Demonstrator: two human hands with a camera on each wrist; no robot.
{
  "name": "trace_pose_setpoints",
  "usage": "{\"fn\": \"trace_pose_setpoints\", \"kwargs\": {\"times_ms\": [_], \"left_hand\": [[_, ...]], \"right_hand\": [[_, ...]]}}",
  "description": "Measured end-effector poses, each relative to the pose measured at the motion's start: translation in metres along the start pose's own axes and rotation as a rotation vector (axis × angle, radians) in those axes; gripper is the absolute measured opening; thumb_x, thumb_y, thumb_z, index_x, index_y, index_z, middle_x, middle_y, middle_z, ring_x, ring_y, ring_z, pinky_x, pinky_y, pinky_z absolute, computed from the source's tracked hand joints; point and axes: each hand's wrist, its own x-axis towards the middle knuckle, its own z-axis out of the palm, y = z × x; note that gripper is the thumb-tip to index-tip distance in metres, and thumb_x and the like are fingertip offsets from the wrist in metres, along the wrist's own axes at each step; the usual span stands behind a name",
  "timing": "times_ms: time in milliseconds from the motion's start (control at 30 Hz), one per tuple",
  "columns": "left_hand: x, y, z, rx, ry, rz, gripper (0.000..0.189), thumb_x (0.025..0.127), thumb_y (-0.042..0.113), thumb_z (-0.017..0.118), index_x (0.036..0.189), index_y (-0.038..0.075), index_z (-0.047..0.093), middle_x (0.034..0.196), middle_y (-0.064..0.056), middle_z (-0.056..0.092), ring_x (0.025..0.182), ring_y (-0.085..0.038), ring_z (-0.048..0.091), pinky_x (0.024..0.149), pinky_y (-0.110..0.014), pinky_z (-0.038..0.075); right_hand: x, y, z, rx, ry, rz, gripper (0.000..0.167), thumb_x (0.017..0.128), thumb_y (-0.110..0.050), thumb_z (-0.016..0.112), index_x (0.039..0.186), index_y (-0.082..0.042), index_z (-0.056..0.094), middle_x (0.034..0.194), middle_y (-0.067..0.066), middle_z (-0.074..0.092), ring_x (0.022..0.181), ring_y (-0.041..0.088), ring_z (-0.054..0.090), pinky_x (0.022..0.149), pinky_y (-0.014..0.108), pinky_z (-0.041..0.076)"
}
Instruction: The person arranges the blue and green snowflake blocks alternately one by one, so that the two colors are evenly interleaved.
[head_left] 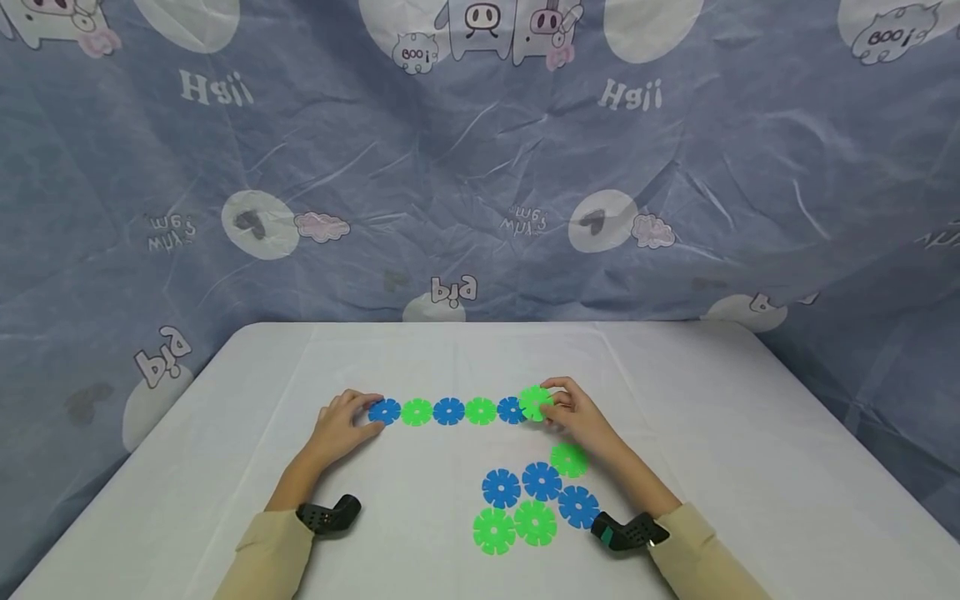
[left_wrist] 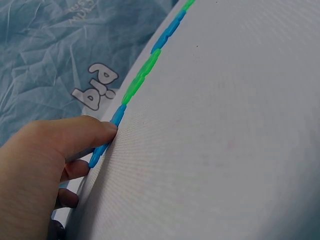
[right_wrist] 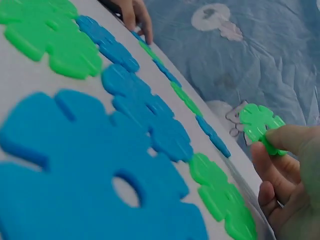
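Note:
Several notched plastic snowflake discs, blue and green by turns, lie in a row across the white table. At the row's left end my left hand [head_left: 341,425] holds the blue disc [head_left: 385,412] by its edges between thumb and fingers. The left wrist view has the thumb on this blue disc [left_wrist: 118,116]. My right hand [head_left: 581,417] pinches a green disc [head_left: 535,402] between thumb and fingers at the row's right end. In the head view it overlaps the last blue disc [head_left: 512,410]; the right wrist view shows the green disc [right_wrist: 255,122] raised above the table.
Loose discs lie in front of the row, near my right forearm: a green disc [head_left: 568,460], a blue disc [head_left: 542,481] and several more. The white table [head_left: 405,508] ends at the back against a printed blue cloth [head_left: 450,167].

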Motion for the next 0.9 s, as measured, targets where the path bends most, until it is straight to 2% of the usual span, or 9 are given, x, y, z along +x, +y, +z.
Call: {"fn": "trace_pose_setpoints", "kwargs": {"times_ms": [167, 267, 433, 533, 667, 767, 900], "left_hand": [[-0.001, 0.001, -0.001, -0.004, -0.008, -0.002, 0.047, 0.08, 0.031, 0.063, 0.123, 0.013, 0.055, 0.111, -0.008, 0.053, 0.107, -0.028, 0.045, 0.082, -0.041, 0.027], [-0.001, 0.002, -0.002, -0.007, -0.005, 0.001, 0.047, 0.08, 0.031, 0.063, 0.123, 0.013, 0.055, 0.111, -0.009, 0.053, 0.107, -0.029, 0.045, 0.082, -0.041, 0.027], [-0.001, 0.002, -0.001, -0.006, -0.003, 0.002, 0.047, 0.08, 0.03, 0.063, 0.123, 0.013, 0.056, 0.111, -0.008, 0.053, 0.107, -0.029, 0.046, 0.082, -0.041, 0.028], [-0.001, 0.001, 0.0, -0.002, -0.003, -0.001, 0.047, 0.08, 0.031, 0.063, 0.123, 0.013, 0.056, 0.111, -0.008, 0.053, 0.108, -0.028, 0.045, 0.082, -0.041, 0.028], [0.0, 0.001, 0.0, -0.003, -0.002, -0.006, 0.047, 0.08, 0.031, 0.063, 0.123, 0.014, 0.055, 0.111, -0.008, 0.053, 0.108, -0.028, 0.045, 0.082, -0.041, 0.028], [0.0, 0.001, 0.0, -0.003, -0.004, -0.005, 0.047, 0.08, 0.031, 0.063, 0.123, 0.014, 0.056, 0.112, -0.008, 0.053, 0.108, -0.028, 0.045, 0.083, -0.041, 0.028], [0.0, 0.0, 0.0, -0.001, -0.003, -0.001, 0.047, 0.08, 0.031, 0.063, 0.123, 0.013, 0.056, 0.112, -0.009, 0.053, 0.108, -0.028, 0.045, 0.083, -0.042, 0.028]], "right_hand": [[0.001, 0.007, -0.007, -0.066, 0.105, 0.012, 0.038, 0.087, -0.012, 0.057, 0.121, -0.005, 0.041, 0.087, 0.011, 0.059, 0.069, 0.01, 0.05, 0.062, 0.022, 0.039], [0.002, 0.011, -0.008, -0.127, 0.144, 0.031, 0.037, 0.085, -0.013, 0.06, 0.117, -0.005, 0.042, 0.085, 0.008, 0.059, 0.068, 0.009, 0.045, 0.064, 0.022, 0.036], [0.003, 0.017, -0.007, -0.265, 0.176, 0.077, 0.034, 0.084, -0.013, 0.062, 0.11, -0.008, 0.042, 0.079, 0.003, 0.053, 0.068, 0.012, 0.042, 0.064, 0.023, 0.034], [0.003, 0.018, -0.005, -0.355, 0.201, 0.061, 0.034, 0.083, -0.014, 0.063, 0.11, -0.007, 0.044, 0.084, 0.005, 0.05, 0.073, 0.014, 0.042, 0.067, 0.025, 0.034], [0.003, 0.017, -0.004, -0.533, 0.263, 0.012, 0.035, 0.08, -0.019, 0.066, 0.108, -0.004, 0.051, 0.092, 0.007, 0.053, 0.08, 0.018, 0.045, 0.077, 0.034, 0.034], [0.002, 0.02, -0.004, -0.645, 0.279, -0.013, 0.035, 0.08, -0.024, 0.067, 0.106, -0.002, 0.056, 0.097, 0.01, 0.056, 0.089, 0.024, 0.049, 0.084, 0.043, 0.032], [0.001, 0.023, -0.004, -0.707, 0.261, -0.027, 0.038, 0.081, -0.029, 0.064, 0.107, -0.002, 0.058, 0.106, 0.014, 0.056, 0.103, 0.031, 0.049, 0.088, 0.05, 0.031]]}}
